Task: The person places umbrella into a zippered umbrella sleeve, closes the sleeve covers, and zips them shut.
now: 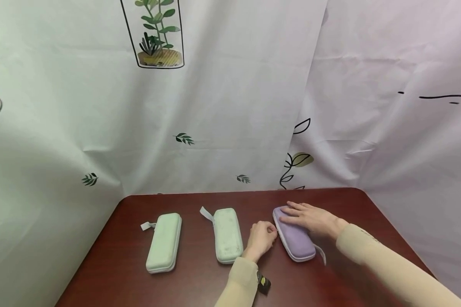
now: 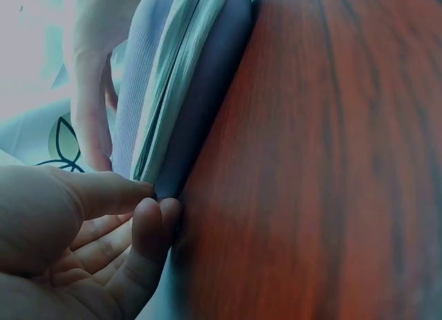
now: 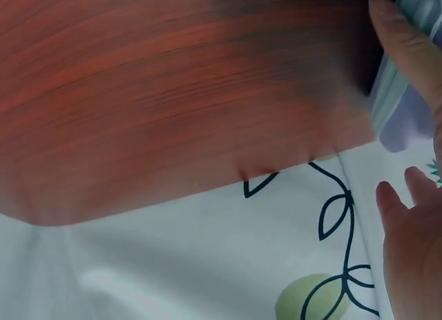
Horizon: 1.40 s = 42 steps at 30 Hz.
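A purple zippered case (image 1: 297,242) lies on the table at the right, slanted, with a fabric loop (image 1: 321,253) at its near end. My right hand (image 1: 316,218) rests on its far part with extended, spread fingers; the right wrist view catches one finger (image 3: 407,47) along the case's side. At the case's left side, my left hand (image 1: 260,239) pinches at the pale zipper (image 2: 173,85) between thumb and forefinger. A tiny dark bit, perhaps the zipper pull, shows between those fingertips; most of it is hidden.
Left of my left hand lies a smudged pale green case (image 1: 228,236), and farther left a cleaner light green case (image 1: 164,243). Both have pale loops. The reddish-brown table (image 1: 194,281) meets a printed white curtain (image 1: 230,111) behind and at the sides.
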{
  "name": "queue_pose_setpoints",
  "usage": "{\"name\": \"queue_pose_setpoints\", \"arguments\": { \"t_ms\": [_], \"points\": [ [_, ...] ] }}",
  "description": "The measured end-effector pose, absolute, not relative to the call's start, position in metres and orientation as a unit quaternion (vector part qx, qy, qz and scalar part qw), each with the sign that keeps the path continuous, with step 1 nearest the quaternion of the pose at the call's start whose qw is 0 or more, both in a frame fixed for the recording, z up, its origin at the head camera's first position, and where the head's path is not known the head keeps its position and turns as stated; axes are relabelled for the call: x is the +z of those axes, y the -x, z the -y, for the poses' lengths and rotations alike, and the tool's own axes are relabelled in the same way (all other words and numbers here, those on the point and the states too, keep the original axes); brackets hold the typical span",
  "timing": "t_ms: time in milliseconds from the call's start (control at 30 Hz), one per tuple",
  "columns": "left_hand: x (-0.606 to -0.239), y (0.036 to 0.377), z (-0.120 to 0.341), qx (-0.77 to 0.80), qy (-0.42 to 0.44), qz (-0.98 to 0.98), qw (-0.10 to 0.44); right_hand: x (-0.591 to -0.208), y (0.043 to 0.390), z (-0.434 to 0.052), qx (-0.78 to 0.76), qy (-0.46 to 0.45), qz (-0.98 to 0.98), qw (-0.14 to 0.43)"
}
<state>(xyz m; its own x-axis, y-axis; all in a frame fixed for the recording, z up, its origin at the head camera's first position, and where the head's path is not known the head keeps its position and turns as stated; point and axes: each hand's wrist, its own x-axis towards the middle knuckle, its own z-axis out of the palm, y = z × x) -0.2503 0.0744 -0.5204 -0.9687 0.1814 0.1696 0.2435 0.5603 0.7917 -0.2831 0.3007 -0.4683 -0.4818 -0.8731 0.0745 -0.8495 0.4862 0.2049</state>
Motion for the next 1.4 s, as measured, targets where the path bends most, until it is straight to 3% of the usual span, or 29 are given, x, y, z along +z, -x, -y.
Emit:
{"name": "queue_pose_setpoints", "arguments": {
  "t_ms": [333,1067,1400],
  "points": [
    [-0.519,0.245,-0.07,-0.46,0.127,0.879,0.016,-0.476,0.281,-0.303,0.037,-0.454,0.889,0.031],
    [-0.515,0.235,-0.056,-0.442,0.139,0.885,0.038,-0.495,0.273,-0.305,0.128,-0.406,0.903,0.055],
    [-0.51,0.233,-0.05,-0.382,0.157,0.906,0.087,-0.497,0.27,-0.303,0.132,-0.398,0.902,0.097]
  ]
}}
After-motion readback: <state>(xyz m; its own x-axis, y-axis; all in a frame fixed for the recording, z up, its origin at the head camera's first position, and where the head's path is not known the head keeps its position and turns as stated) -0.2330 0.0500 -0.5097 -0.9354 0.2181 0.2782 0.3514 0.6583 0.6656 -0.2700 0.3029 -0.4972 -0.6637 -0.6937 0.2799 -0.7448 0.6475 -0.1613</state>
